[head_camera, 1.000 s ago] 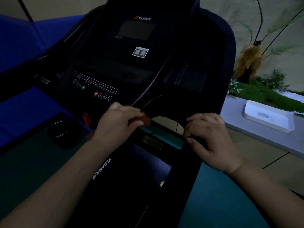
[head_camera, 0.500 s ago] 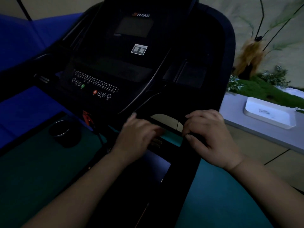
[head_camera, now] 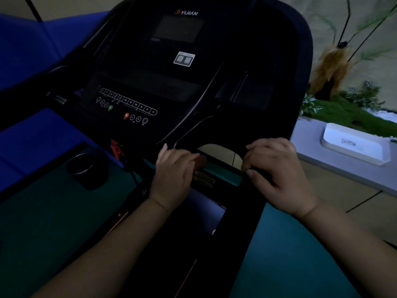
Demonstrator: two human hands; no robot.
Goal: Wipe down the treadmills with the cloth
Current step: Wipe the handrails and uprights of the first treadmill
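The black treadmill console fills the middle of the view, with a dark screen and a row of buttons. My left hand rests on the console's front crossbar, its fingers curled round a small reddish-brown cloth that only peeks out at the fingertips. My right hand sits a little to the right, fingers curled over the dark handlebar. A teal strip shows between the two hands.
A round cup holder is set into the console's left wing, and a red safety clip hangs near it. Right of the treadmill, a grey ledge carries a white tray, with plants behind. Blue padding lies at the left.
My left hand has slid right along the crossbar with the cloth, closer to my right hand. The right hand has kept its hold on the handlebar.
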